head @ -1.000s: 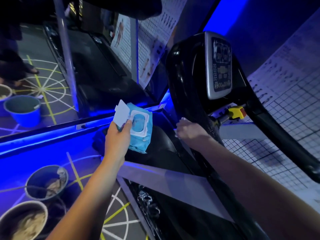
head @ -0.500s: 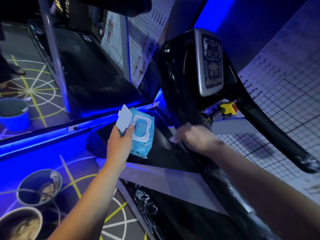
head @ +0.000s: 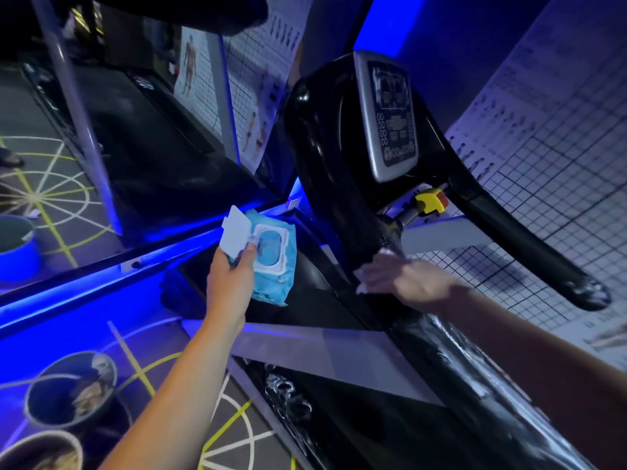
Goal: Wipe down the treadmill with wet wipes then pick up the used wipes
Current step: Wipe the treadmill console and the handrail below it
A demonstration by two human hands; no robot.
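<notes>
At the far left, a blue bucket (head: 17,259) is standing on the patterned floor, and a dark bucket (head: 44,413) holding crumpled material is sitting at the lower left. Moving right, the left hand (head: 230,276) is gripping the wet wipes pack (head: 273,269), with thumb and fingers curling round its left edge. The pack is hanging in the air above the treadmill's black base, and its white flip lid (head: 235,232) is standing open. Right of the pack, the upright of the treadmill (head: 325,157) is rising toward the console panel (head: 390,120), with a yellow safety switch (head: 428,201) sitting just below that panel. The right hand (head: 410,279) is lying on the lower section of the upright and is pressing a white wipe (head: 363,278) against the glossy black surface; the wipe is showing only at the fingertips. Motion blur is hiding whether these fingers are curling round the wipe or lying flat on it. At the far right, a black handrail (head: 529,242) is extending in front of a gridded wall chart (head: 549,147).
</notes>
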